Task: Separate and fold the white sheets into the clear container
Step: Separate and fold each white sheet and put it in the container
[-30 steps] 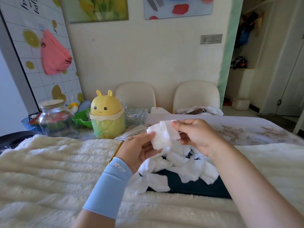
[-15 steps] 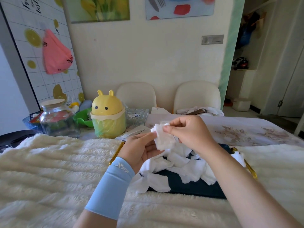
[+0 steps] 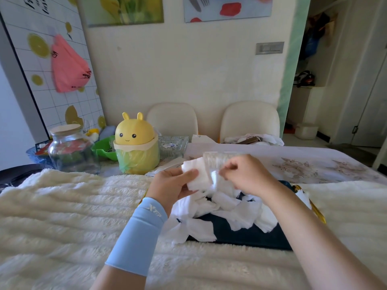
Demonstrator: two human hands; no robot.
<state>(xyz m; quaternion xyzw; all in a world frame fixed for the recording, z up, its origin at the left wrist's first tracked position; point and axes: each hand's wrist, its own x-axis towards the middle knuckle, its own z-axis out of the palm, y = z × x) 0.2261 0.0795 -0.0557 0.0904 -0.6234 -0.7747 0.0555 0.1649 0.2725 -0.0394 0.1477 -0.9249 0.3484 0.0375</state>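
Key relation: the clear container (image 3: 222, 159) lies just on the far side of both hands, a touch right of the held sheet. Its long axis runs left-right. It is partly covered by the right hand (image 3: 246, 174), which is judged the nearer of the two.

The folded sheet (image 3: 195, 175) is gripped by the left hand (image 3: 172, 185), with the thumb on top and the fingers curled underneath. It is held raised above the pile of white sheets (image 3: 234, 208).

The right hand's fingers are curled at the sheet's right edge, against the container's near wall. Because of motion blur it cannot be told whether the sheet, the container or nothing is pinched.

Sheet: a small, soft white pad, already doubled over, with uneven edges. A short push away and slightly right is judged enough to reach the container mouth.

Container: ribbed and transparent. Its contents are not readable, and it is not seen whether the opening faces up.

The pile is crumpled and overlapping. It is spread over a dark tray (image 3: 251, 236) and spills off the tray's near-left edge onto the fleece cover (image 3: 73, 206). Much separating is judged to remain.
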